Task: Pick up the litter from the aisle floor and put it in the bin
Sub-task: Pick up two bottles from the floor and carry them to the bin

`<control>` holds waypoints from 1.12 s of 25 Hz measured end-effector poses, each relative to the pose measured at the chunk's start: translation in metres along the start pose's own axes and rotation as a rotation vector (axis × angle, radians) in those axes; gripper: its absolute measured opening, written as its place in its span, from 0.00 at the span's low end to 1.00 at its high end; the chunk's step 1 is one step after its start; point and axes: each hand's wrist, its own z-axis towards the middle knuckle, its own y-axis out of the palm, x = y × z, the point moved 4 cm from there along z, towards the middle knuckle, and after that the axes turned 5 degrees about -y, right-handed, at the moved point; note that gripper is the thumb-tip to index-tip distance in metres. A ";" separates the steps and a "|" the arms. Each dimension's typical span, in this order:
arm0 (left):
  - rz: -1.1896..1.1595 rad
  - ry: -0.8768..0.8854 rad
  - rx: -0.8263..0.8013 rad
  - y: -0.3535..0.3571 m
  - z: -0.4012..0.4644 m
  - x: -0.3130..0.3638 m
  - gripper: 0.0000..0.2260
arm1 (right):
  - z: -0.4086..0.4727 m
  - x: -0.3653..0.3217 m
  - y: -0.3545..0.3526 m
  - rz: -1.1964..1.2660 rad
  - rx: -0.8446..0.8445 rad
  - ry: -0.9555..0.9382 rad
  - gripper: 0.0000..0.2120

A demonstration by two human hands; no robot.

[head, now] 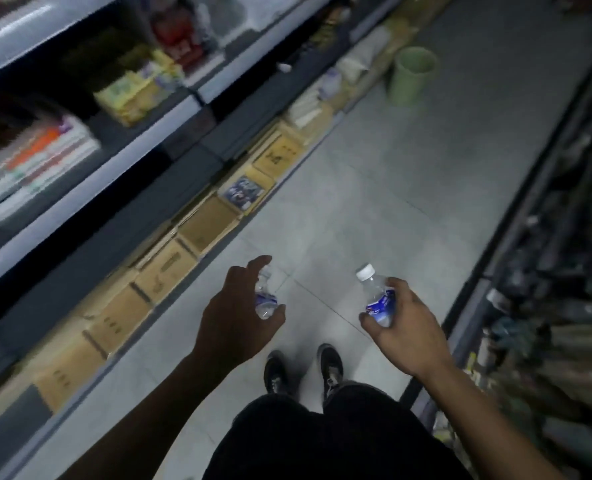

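I stand in a shop aisle with one small clear plastic bottle in each hand. My left hand grips a bottle with a blue label, mostly hidden behind my fingers. My right hand holds a second bottle with a white cap and a blue label, tilted up to the left. A pale green bin stands on the floor far ahead, by the left shelving. The view is blurred.
Stocked shelves run along the left, with a row of cardboard boxes on the floor at their foot. Dark shelving lines the right side. Grey tiled floor stretches between them. My black shoes show below.
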 end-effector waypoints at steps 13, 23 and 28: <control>0.115 0.506 -0.302 0.100 0.134 0.172 0.37 | -0.011 0.124 -0.063 0.160 0.224 0.423 0.32; 0.129 0.314 -0.365 0.140 0.233 0.215 0.38 | 0.196 0.166 -0.173 0.135 0.203 0.251 0.32; 0.145 0.280 -0.359 0.146 0.354 0.251 0.38 | 0.321 0.169 -0.226 0.091 0.187 0.215 0.33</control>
